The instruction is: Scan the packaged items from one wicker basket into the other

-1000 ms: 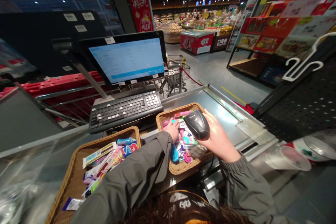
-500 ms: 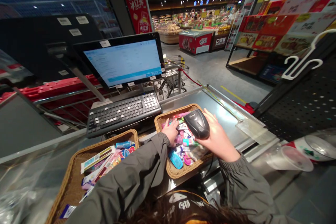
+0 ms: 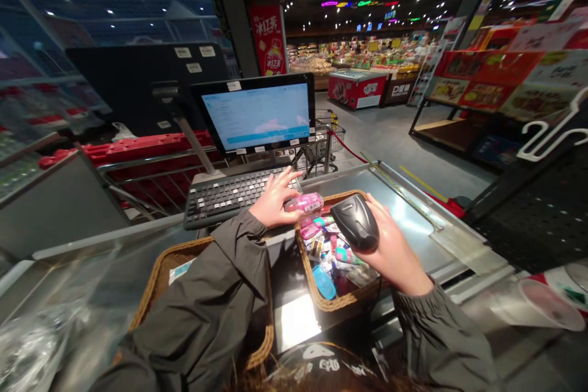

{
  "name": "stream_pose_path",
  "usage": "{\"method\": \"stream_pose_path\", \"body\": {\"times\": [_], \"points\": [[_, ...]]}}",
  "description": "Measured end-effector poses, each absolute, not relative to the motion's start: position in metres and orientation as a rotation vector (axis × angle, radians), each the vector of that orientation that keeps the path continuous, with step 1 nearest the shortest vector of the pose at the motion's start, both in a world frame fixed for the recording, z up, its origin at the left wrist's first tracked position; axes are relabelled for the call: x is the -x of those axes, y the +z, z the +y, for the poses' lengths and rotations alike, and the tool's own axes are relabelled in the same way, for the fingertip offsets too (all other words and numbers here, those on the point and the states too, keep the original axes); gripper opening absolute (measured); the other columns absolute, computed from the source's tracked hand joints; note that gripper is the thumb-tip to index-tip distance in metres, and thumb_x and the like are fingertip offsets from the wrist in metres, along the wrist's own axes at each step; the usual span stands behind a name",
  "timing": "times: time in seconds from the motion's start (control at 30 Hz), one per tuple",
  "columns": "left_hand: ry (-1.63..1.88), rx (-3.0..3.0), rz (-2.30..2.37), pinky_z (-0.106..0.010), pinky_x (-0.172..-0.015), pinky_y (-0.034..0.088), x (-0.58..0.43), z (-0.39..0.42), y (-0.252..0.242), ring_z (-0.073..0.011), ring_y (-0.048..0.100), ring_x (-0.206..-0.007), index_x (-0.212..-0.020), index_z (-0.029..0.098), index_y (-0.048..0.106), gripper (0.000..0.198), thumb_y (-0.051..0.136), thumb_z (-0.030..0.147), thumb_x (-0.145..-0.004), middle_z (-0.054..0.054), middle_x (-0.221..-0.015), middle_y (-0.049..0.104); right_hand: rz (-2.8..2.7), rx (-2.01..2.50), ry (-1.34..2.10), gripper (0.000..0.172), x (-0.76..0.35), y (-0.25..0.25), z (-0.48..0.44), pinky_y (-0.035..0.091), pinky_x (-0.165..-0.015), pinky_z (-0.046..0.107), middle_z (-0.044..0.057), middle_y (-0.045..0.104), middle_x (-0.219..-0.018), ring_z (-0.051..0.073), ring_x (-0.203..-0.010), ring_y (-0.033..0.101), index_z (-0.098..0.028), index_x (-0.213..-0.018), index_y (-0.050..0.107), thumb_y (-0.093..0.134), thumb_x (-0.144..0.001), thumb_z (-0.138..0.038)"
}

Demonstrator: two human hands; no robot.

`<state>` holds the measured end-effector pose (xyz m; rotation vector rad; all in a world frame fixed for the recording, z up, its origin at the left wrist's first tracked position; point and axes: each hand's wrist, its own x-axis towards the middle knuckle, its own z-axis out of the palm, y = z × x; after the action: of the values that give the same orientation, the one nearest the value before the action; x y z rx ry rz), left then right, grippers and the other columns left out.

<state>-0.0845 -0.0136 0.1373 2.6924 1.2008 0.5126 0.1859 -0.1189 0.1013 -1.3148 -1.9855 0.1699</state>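
Note:
Between the thumb and fingers of my left hand is a small pink item in clear packaging, its kind too small to make out. That hand hovers over the near right part of the black keyboard, other fingers spread. My right hand is wrapped round a black barcode scanner, held above the right wicker basket. Inside this basket lie many small colourful packets, among them a blue oval item. My left sleeve hides most of the left wicker basket.
A monitor with a lit screen stands behind the keyboard. The metal counter stretches to the right, with a clear plastic cup near its right side. A white hanger hangs at the right. Crumpled clear plastic lies at the left.
My left hand has come up out of the right basket with the pink item and moved left over the keyboard. My right hand still holds the scanner. The camera view has shifted left.

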Motion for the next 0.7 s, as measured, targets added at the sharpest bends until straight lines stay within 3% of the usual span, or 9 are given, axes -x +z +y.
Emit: {"method": "stream_pose_path", "body": {"times": [0.4,0.7], "points": [[0.617,-2.774,1.422,-0.07,-0.112,0.009,0.173,-0.039,0.159,-0.0404,0.015,-0.147,-0.093,0.017,0.071,0.03,0.066,0.032,-0.067,-0.011,-0.156,0.032,-2.298,1.13,0.215,0.054,-0.105,0.128,-0.137,0.018,-0.115,0.066,0.012,0.049,-0.143,0.039,-0.145,0.023,-0.022,-0.126,0.059,0.061,-0.072,-0.021],[0.629,-2.764,1.494,-0.07,-0.112,0.007,0.218,-0.06,0.16,-0.0391,0.014,-0.147,-0.093,0.019,0.072,0.03,0.065,0.033,-0.067,-0.01,-0.156,0.033,-2.371,1.085,0.209,0.05,-0.059,0.129,-0.144,0.017,-0.115,0.067,0.015,0.048,-0.144,0.039,-0.146,0.021,-0.018,-0.118,0.062,0.06,-0.069,-0.02]]}}
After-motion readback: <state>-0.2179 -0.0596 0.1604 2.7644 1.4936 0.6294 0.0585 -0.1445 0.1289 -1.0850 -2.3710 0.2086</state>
